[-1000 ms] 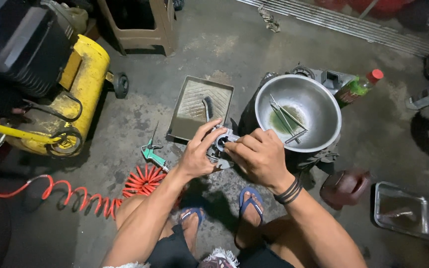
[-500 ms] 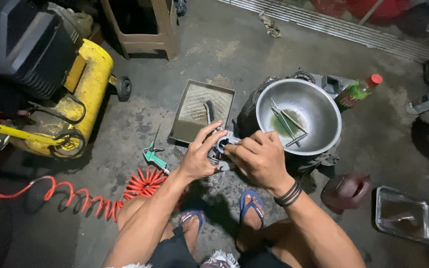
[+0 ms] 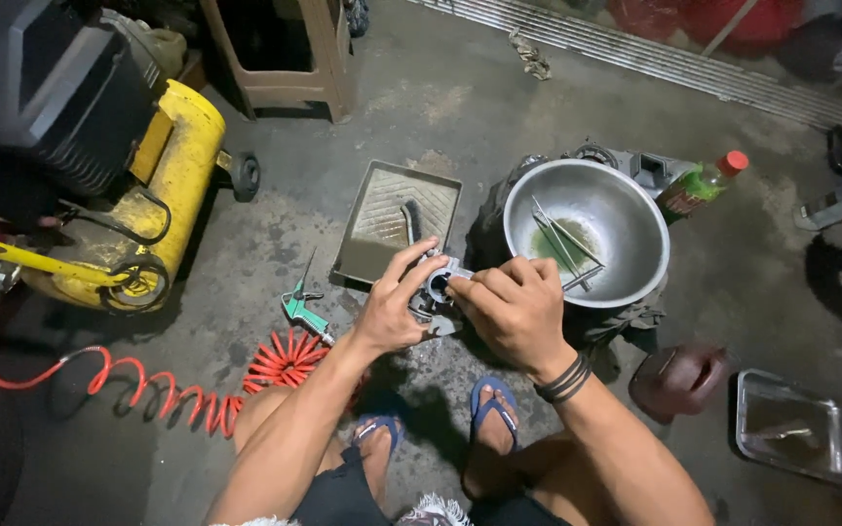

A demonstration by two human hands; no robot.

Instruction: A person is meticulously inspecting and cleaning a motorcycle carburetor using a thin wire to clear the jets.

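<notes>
Bare arms, black wristbands (image 3: 564, 378), dark shorts (image 3: 343, 497), blue flip-flops (image 3: 494, 404).

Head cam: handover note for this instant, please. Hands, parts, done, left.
Left hand: grip on the small metal engine part, thumb and fingers around its left side.
Right hand: fingers at the part's right side and opening; whether it holds a tool cannot be told.
Part is held above the concrete floor, between the rectangular metal tray and the steel bowl, which holds greenish liquid and thin metal rods.
Air blow gun on its red coiled hose lies left of the hands.
Done: part is out and in hand.
Left: cannot tell from this view.
</notes>
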